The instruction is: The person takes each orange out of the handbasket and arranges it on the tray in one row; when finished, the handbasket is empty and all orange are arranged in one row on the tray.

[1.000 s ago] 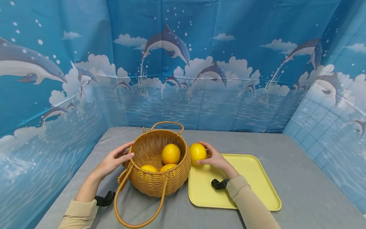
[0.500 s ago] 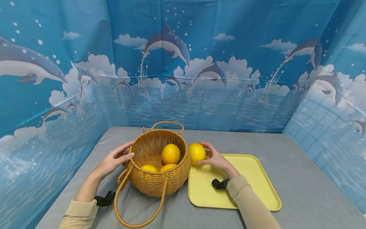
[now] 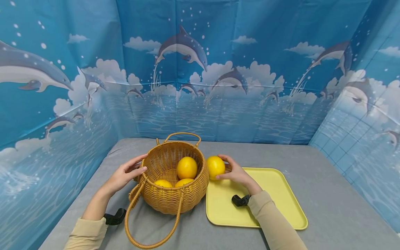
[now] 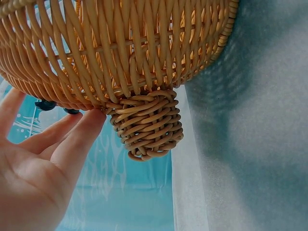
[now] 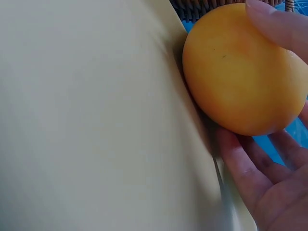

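A round wicker basket stands on the grey table with three yellow fruits inside. My left hand rests with straight fingers against the basket's left side, near the handle's woven knot. My right hand grips a fourth yellow fruit between thumb and curled fingers. This fruit is just right of the basket, at the far left corner of a yellow tray. In the right wrist view the fruit sits against the tray's rim, with my fingers cupped beneath it.
One basket handle lies flopped toward the table's front edge, and the other stands up at the back. Blue dolphin-print backdrop walls close in the table on the left, back and right. Black wrist mounts sit at both wrists.
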Action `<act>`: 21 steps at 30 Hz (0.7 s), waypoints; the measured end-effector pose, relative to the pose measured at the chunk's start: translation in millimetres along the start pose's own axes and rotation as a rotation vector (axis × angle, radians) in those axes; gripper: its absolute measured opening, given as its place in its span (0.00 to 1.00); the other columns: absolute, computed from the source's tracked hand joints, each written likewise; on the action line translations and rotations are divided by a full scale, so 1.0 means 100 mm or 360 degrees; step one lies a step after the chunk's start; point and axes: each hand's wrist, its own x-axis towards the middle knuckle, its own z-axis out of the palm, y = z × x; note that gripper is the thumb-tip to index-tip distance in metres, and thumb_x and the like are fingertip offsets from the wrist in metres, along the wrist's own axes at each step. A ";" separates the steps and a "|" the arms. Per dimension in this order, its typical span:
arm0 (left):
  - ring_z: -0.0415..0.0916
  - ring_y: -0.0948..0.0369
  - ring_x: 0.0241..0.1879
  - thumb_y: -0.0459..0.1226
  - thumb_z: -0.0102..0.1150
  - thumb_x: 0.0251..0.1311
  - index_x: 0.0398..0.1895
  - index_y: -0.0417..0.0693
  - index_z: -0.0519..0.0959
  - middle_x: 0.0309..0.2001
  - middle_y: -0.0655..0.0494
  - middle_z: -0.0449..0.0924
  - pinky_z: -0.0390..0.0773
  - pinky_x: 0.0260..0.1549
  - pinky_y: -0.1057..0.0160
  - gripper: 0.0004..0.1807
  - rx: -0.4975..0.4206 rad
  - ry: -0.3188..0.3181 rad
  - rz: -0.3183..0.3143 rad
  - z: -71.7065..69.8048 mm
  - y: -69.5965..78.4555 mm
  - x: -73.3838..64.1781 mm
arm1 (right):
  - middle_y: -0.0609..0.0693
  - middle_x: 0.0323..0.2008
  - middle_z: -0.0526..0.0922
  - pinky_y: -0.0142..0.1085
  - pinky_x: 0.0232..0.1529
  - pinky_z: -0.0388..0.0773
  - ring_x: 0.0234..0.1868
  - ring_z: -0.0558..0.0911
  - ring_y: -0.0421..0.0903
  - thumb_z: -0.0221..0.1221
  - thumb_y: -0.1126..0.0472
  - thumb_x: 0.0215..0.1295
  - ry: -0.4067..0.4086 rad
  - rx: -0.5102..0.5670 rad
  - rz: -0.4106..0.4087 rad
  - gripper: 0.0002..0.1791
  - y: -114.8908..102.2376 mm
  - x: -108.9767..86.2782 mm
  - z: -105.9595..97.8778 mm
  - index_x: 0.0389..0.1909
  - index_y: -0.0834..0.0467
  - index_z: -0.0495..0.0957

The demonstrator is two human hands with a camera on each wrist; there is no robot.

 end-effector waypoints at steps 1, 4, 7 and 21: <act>0.48 0.38 0.68 0.41 0.51 0.68 0.71 0.51 0.59 0.72 0.43 0.49 0.60 0.58 0.38 0.29 0.0004 0.0000 0.0001 0.00 0.00 0.00 | 0.62 0.68 0.55 0.49 0.58 0.68 0.62 0.66 0.62 0.69 0.70 0.49 -0.0001 -0.0004 0.0003 0.48 0.00 0.00 0.00 0.70 0.62 0.53; 0.48 0.39 0.68 0.42 0.51 0.68 0.71 0.51 0.59 0.72 0.43 0.49 0.60 0.58 0.38 0.30 0.0010 0.0003 -0.0006 0.00 -0.01 0.00 | 0.63 0.67 0.56 0.47 0.58 0.69 0.61 0.66 0.62 0.68 0.69 0.51 -0.0005 -0.0017 0.0006 0.46 0.01 0.00 0.00 0.70 0.63 0.53; 0.49 0.39 0.68 0.43 0.52 0.67 0.71 0.52 0.59 0.72 0.44 0.49 0.60 0.58 0.39 0.30 0.0009 0.0009 -0.0022 -0.01 -0.02 0.00 | 0.62 0.67 0.56 0.48 0.58 0.68 0.61 0.67 0.62 0.68 0.68 0.52 0.0001 -0.0015 0.0013 0.45 0.10 0.04 -0.03 0.70 0.63 0.54; 0.48 0.38 0.68 0.42 0.50 0.68 0.72 0.50 0.59 0.72 0.43 0.49 0.61 0.57 0.38 0.30 0.0012 -0.0013 -0.0006 0.00 -0.01 0.00 | 0.55 0.68 0.58 0.47 0.59 0.68 0.64 0.65 0.57 0.72 0.58 0.49 0.0031 -0.0076 0.0031 0.48 0.26 0.08 -0.08 0.70 0.54 0.56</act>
